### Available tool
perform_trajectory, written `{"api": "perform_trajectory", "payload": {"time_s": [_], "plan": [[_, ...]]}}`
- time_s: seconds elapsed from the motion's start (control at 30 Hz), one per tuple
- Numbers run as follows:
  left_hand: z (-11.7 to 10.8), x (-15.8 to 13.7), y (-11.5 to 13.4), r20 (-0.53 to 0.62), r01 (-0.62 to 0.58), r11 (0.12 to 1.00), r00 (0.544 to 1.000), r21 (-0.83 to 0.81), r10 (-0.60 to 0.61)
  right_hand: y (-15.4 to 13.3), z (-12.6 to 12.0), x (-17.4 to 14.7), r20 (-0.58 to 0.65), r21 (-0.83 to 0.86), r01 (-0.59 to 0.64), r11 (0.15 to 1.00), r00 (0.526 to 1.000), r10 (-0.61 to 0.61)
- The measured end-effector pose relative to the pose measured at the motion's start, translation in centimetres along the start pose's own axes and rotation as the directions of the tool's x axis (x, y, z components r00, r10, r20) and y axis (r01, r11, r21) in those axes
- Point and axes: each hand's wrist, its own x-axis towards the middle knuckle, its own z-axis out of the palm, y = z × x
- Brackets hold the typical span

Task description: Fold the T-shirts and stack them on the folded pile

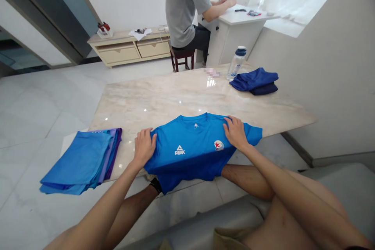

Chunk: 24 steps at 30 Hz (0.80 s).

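Note:
A blue short-sleeved T-shirt [195,134] lies front up at the near edge of the table, its collar pointing away from me. Its lower part hangs over the edge towards my knees. White "PEAK" lettering and a round red-and-white badge show on the chest. At the shirt's left shoulder side, my left hand [144,145] has its fingers curled on the fabric; the sleeve there is hidden. My right hand [235,131] grips the cloth at the other shoulder, its fingers bent, with the right sleeve spread beyond it.
A stack of folded blue and purple shirts [77,162] overhangs the marble-patterned table [129,97] at left. Dark blue folded clothing [256,81] and a water bottle [236,63] stand far right. Beyond, a person [184,8] sits on a stool [183,55] at a white cabinet [234,39].

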Motion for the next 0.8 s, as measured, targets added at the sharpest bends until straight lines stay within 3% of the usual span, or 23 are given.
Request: {"api": "perform_trajectory", "payload": {"time_s": [0.1, 0.17, 0.43, 0.63, 0.8], "plan": [[-0.4, 0.2, -1.1, -0.015, 0.125, 0.990, 0.992, 0.063, -0.125, 2.2, -0.4, 1.0, -0.039, -0.058, -0.224, 0.973, 0.974, 0.222], [-0.4, 0.1, -1.5, 0.000, 0.140, 0.987, 0.990, 0.072, -0.141, 3.1, -0.5, 1.4, -0.026, -0.087, -0.283, 0.955, 0.959, 0.281], [-0.6, 0.8, -1.5, 0.004, 0.190, 0.982, 0.982, 0.017, -0.190, 3.4, -0.2, 2.7, 0.041, 0.034, -0.133, 0.991, 0.990, 0.131], [-0.6, 4.2, -3.0, -0.021, 0.285, 0.958, 0.958, -0.009, -0.285, 3.6, 1.3, 6.6, 0.090, 0.014, -0.207, 0.978, 0.975, 0.205], [-0.5, 8.9, -5.4, -0.062, 0.413, 0.910, 0.910, 0.025, -0.411, 3.3, 3.8, 11.6, 0.039, 0.053, -0.246, 0.968, 0.969, 0.244]]}}
